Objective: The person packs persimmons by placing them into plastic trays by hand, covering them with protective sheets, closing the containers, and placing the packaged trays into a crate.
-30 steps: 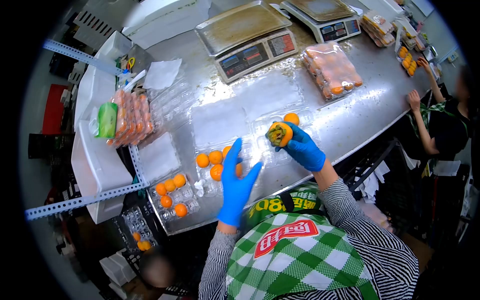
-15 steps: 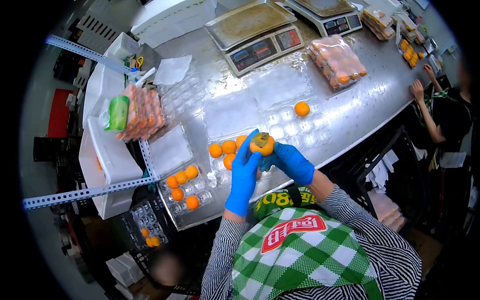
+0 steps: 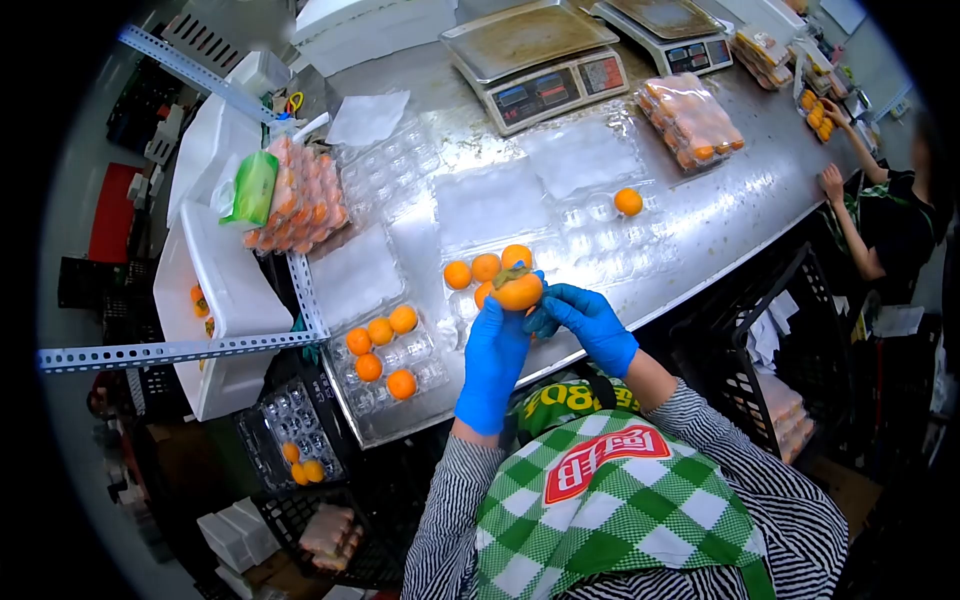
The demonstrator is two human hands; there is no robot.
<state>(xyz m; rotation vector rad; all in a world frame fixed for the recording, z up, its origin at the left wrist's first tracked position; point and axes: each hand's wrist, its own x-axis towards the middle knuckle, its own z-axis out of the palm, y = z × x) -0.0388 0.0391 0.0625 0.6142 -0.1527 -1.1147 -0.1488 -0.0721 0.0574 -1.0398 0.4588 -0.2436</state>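
My left hand [image 3: 495, 355], in a blue glove, is closed around an orange persimmon [image 3: 518, 291] whose green-brown leafy cap faces up. My right hand [image 3: 592, 325], gloved too, has its fingers curled together at the fruit's lower right side; their tips look dark. Just beyond the hands, several persimmons [image 3: 457, 274] sit in a clear plastic tray, partly hidden by my left hand. To the left, another clear tray [image 3: 425, 372] holds several more. One persimmon [image 3: 628, 201] rests in a tray farther right.
Two weighing scales [image 3: 545, 95] stand at the back of the metal table [image 3: 700, 210]. Stacked packs of fruit [image 3: 690, 120] lie to the right, others [image 3: 300, 200] by a white foam box [image 3: 230, 310]. A metal rail [image 3: 180, 352] crosses at left. A co-worker [image 3: 890, 220] is at far right.
The persimmon has tilted in my hands, so its cap has turned from facing me to facing up. My view has shifted slightly. The co-worker's one hand has reached toward the packed fruit.
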